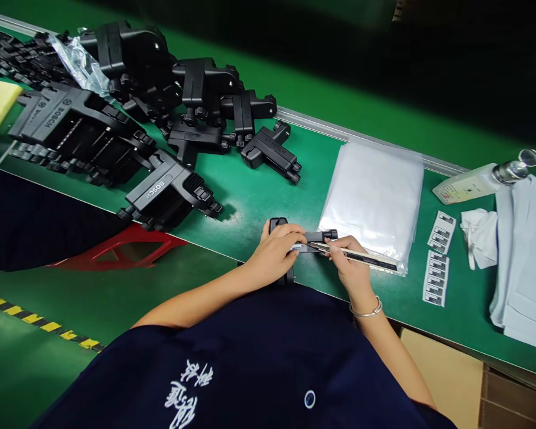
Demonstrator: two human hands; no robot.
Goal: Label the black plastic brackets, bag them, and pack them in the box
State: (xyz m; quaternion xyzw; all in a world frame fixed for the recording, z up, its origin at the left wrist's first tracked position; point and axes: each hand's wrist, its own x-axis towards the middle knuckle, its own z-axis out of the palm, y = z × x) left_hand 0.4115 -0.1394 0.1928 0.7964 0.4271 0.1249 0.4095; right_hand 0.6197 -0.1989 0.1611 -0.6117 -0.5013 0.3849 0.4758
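My left hand (274, 253) is closed around a black plastic T-shaped bracket (319, 236) at the table's near edge, covering much of it. A small pale piece shows by its fingertips on the bracket. Pinched in my right hand (351, 268) is a slim pale tool (370, 257) with a dark strip along its middle; whether it is a knife or tweezers I cannot tell. Its dark tip points left, close to the left fingertips. Under the tool's far end lies a stack of clear plastic bags (373, 196).
Similar black brackets (161, 185), some marked BOSCH, crowd the left side. At right are label sheets (436, 277), a crumpled white cloth (480, 238), a pump-top bottle (469, 183) and white sheets (527, 262). A red stool (125, 247) stands below the table edge.
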